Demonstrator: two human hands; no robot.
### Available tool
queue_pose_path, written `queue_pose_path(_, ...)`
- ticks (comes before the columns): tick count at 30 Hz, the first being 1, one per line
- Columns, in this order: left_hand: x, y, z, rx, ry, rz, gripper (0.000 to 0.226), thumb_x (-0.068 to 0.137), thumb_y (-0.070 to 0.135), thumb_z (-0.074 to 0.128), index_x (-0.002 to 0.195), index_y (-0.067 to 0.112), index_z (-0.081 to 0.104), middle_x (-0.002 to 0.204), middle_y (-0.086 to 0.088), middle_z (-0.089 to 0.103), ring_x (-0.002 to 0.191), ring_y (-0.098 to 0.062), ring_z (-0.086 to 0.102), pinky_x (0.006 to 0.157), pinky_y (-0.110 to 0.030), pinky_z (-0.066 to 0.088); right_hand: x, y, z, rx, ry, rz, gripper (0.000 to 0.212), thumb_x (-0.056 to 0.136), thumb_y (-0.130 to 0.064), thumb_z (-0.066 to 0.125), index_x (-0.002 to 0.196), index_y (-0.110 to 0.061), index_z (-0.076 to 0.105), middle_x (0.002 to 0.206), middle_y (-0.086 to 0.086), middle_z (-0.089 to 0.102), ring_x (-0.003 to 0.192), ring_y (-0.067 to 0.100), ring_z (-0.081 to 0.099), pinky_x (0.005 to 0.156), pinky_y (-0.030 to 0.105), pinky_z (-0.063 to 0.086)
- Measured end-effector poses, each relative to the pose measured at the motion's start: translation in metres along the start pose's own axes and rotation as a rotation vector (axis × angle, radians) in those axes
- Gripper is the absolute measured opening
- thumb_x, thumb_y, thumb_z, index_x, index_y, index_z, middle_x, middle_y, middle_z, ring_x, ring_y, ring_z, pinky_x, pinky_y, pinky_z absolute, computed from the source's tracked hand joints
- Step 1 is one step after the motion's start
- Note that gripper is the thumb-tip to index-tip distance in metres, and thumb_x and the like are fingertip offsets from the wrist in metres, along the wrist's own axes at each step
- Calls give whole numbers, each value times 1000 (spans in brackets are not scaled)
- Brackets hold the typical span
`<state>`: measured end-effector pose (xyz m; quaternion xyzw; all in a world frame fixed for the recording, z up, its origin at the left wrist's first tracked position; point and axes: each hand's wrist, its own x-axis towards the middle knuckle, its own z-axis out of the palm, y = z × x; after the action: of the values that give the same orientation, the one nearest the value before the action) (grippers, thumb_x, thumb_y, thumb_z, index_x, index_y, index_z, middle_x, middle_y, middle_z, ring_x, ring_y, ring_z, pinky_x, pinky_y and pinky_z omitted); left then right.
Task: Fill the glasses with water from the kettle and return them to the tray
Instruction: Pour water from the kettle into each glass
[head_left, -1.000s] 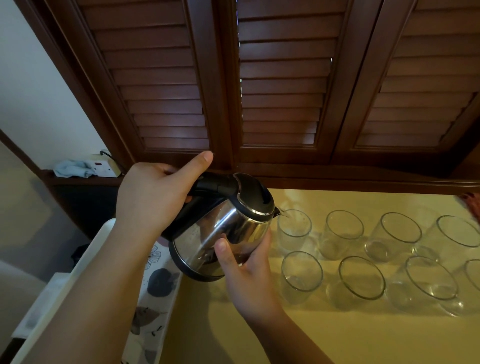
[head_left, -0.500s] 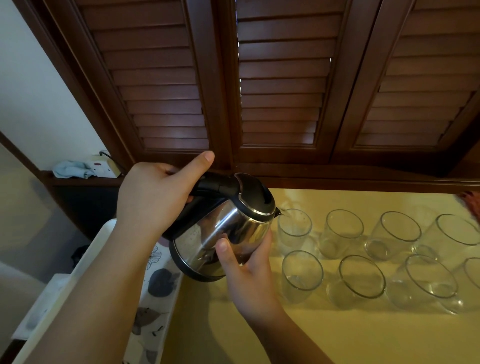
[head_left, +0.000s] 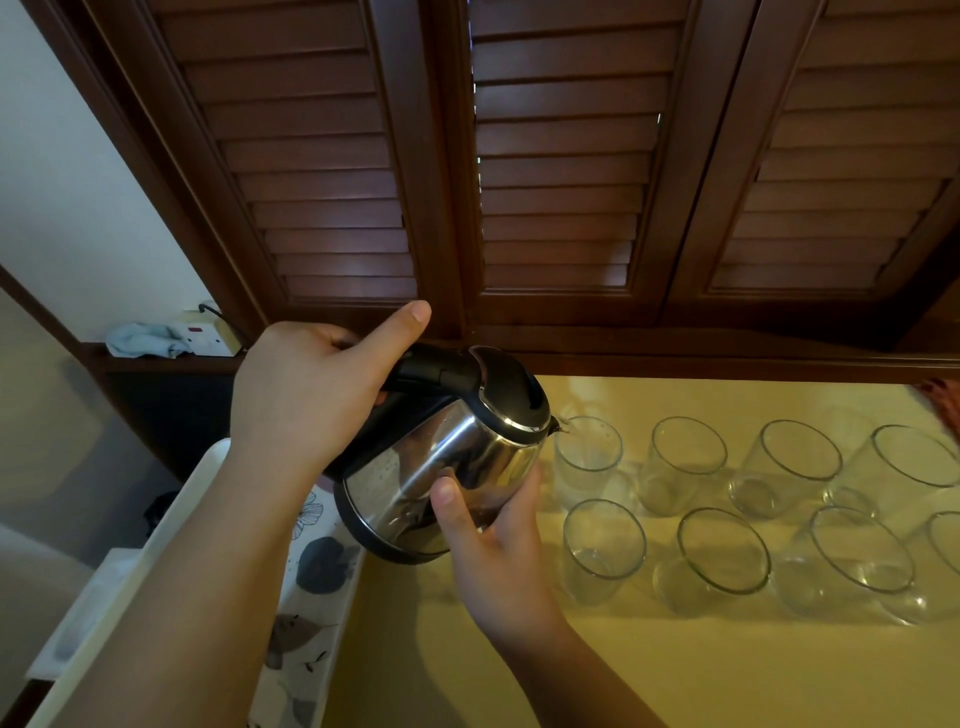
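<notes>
Sitting on a yellow counter (head_left: 675, 670) were two rows of clear glasses (head_left: 779, 499), backed by dark wooden louvered shutters (head_left: 561, 171). The steel kettle (head_left: 447, 467) was tipped, spout right at the rim of the nearest back-row glass (head_left: 588, 452). Left hand (head_left: 306, 395) had fingers wrapped round the black handle, thumb sticking out; right hand (head_left: 493, 540) cupped the kettle's belly. A floral tray (head_left: 306, 613) sat left, and a cloth (head_left: 140, 340) lay on a ledge.

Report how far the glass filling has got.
Done: no glass looks full. In hand: left hand grips the tilted kettle by its handle, right hand steadies its body, spout over the nearest back-row glass. Left: the other glasses on the counter, then all onto the tray.
</notes>
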<state>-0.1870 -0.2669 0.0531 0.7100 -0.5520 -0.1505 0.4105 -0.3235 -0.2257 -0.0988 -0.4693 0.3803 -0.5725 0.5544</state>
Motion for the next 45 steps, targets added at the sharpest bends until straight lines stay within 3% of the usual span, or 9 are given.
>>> queue_pose_path(4, 0, 1, -1, 12, 9, -9, 74, 75, 86, 53, 67, 16, 75, 59, -3, 73, 64, -22, 73, 80, -51, 61, -1, 2, 0, -7, -7, 12, 87, 92, -28, 77, 161, -25, 25, 142, -10, 63, 133, 6, 60, 97, 16, 54)
queue_pose_path(14, -2, -4, 2, 3, 19, -26, 68, 75, 83, 53, 66, 19, 74, 61, 8, 72, 62, -13, 71, 75, -35, 57, -2, -5, -3, -11, -10, 11, 87, 89, -30, 76, 160, -21, 28, 140, -9, 65, 131, 6, 61, 97, 17, 54)
queue_pose_path(17, -4, -11, 3, -92, 41, -71, 56, 83, 73, 64, 69, 20, 72, 66, 13, 74, 62, -6, 72, 73, -32, 56, -2, -10, -3, -55, 7, -14, 86, 89, -27, 79, 159, -28, 30, 142, -12, 63, 133, 5, 59, 101, 21, 55)
queue_pose_path(21, -9, -19, 5, -309, 97, -209, 43, 86, 58, 73, 72, 18, 67, 57, 13, 71, 53, 0, 68, 65, -26, 47, -1, -18, -2, -86, 16, -31, 92, 87, -27, 87, 159, -36, 30, 146, -15, 59, 136, 7, 57, 110, 42, 54)
queue_pose_path(29, -23, -38, -12, -514, 115, -244, 51, 77, 67, 78, 65, 21, 62, 57, 1, 60, 50, -12, 55, 67, -36, 43, -20, -26, 5, -116, -12, -16, 115, 76, -37, 94, 162, -45, 18, 154, -18, 51, 144, 5, 49, 114, 44, 52)
queue_pose_path(36, -49, -27, -26, -349, 118, -148, 37, 80, 67, 74, 66, 33, 74, 63, 5, 71, 58, -5, 65, 76, -39, 49, -48, -22, 10, -84, -51, 8, 105, 78, -42, 91, 159, -40, 25, 142, 1, 65, 135, 14, 59, 112, 35, 51)
queue_pose_path(39, -66, -20, -27, -292, 140, -173, 40, 80, 65, 75, 75, 25, 71, 72, 14, 75, 67, 1, 70, 75, -35, 49, -61, -22, 6, -74, -78, 7, 98, 80, -40, 88, 158, -35, 28, 143, -5, 64, 135, 16, 60, 113, 42, 51)
queue_pose_path(42, -79, -14, -30, -219, 127, -187, 41, 81, 64, 73, 77, 23, 72, 69, 19, 74, 64, 7, 68, 68, -29, 46, -74, -21, 3, -52, -115, 34, 98, 77, -57, 86, 155, -35, 31, 139, -6, 66, 131, 17, 63, 112, 47, 52)
queue_pose_path(45, -91, -11, -34, -150, 134, -178, 46, 80, 69, 70, 72, 24, 74, 68, 19, 74, 63, 5, 69, 66, -29, 47, -85, -19, -1, -41, -146, 62, 92, 80, -53, 86, 153, -33, 33, 129, -6, 71, 120, 21, 69, 103, 40, 58)
